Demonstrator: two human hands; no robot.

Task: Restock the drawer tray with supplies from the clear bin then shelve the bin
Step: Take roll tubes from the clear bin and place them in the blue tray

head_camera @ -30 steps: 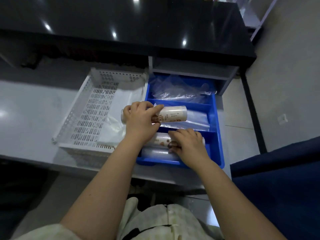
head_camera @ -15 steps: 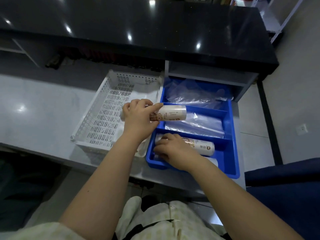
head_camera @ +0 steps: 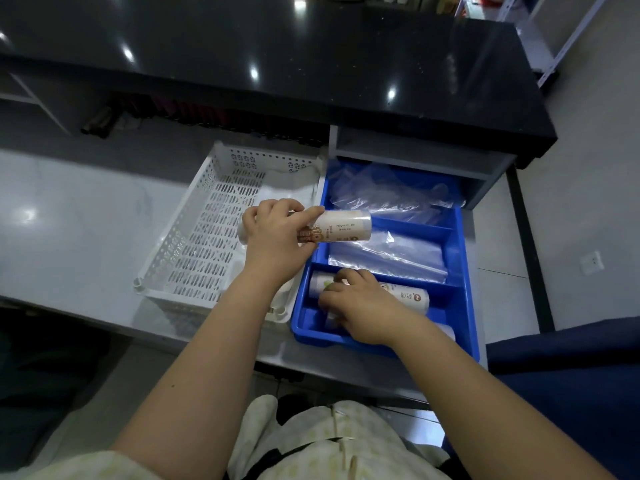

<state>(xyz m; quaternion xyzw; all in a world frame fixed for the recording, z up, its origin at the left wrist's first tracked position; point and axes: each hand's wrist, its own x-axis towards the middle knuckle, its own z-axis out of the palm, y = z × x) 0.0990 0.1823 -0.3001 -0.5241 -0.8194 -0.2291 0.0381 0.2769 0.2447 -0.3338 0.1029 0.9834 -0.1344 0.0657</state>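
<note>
The blue drawer tray (head_camera: 468, 271) has three compartments. Its nearest holds two rolls (head_camera: 408, 297) under the bent-fingered right grip (head_camera: 360, 306); whether it clasps one is unclear. The left grip (head_camera: 273, 240) clasps a third roll (head_camera: 346, 226) above the tray's left rim, beside one white basket (head_camera: 207, 237) on the desk (head_camera: 69, 237).

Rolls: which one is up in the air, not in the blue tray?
The roll the left hand grips, above the blue tray's left edge. The other roll lies in the nearest compartment under the right hand.
</note>
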